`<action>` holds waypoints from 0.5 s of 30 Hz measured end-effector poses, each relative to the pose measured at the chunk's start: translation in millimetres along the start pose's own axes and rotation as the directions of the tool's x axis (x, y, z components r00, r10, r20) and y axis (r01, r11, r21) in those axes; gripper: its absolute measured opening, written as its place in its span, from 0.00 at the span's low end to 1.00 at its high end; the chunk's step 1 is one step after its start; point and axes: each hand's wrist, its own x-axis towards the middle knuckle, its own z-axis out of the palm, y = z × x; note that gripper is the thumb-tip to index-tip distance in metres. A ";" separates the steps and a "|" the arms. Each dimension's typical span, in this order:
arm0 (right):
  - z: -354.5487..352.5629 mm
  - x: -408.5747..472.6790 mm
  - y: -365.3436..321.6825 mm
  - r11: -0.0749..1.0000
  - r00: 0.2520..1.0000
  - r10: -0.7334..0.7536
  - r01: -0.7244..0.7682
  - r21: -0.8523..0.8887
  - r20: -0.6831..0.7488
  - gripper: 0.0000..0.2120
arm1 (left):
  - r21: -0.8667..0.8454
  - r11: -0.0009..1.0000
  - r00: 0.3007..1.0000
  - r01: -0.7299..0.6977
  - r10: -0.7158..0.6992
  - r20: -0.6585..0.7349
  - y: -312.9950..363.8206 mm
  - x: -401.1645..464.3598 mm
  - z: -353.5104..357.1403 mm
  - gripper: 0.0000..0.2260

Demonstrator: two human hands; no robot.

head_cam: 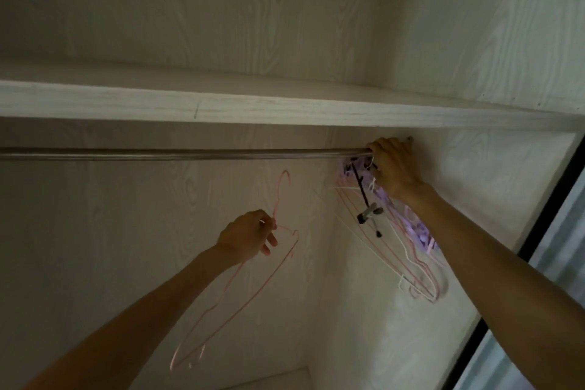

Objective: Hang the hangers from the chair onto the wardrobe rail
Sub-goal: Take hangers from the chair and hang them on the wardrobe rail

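The head camera, the only view, looks up into a pale wood-grain wardrobe, where a horizontal metal wardrobe rail [190, 153] runs below a white wooden shelf [221, 104]. At the rail's right end hangs a bunch of thin wire and plastic hangers in pink, white and lilac [411, 250], among them a dark clip hanger [368, 214]; they crowd close together against the side wall, so a good part of the job looks done. The right hand [392, 168] reaches up to that end, its fingers curled over the rail and the tops of the bunched hangers, apparently gripping their hooks, though the exact hold is hidden behind the hand itself. The left hand [250, 236] is lower and well apart from the rail, pinching the neck of a single slim pink wire hanger [278, 263] between thumb and fingers; its hook points upward, short of the rail, and its body trails down toward the lower left, blurred. That hanger is not yet hung, so the step in hand seems to be lifting its hook over the bare stretch of rail. The chair is out of view, so whether more hangers wait there cannot be told.
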 end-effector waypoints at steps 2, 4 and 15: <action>-4.5 -0.9 -0.9 1.000 0.998 -0.004 0.003 0.007 0.061 0.26 | -0.034 0.999 1.000 0.003 -0.002 0.016 2.2 0.0 0.7 0.08; -12.6 -7.9 -10.1 0.998 0.999 -0.001 -0.003 0.069 0.051 0.29 | -0.062 0.998 1.000 0.003 -0.002 0.026 4.9 -1.7 1.9 0.08; -20.8 -93.5 -129.8 0.656 0.875 -0.040 -0.341 0.673 0.483 0.18 | 0.109 0.986 0.979 -0.123 0.139 -0.148 26.7 -27.8 43.0 0.06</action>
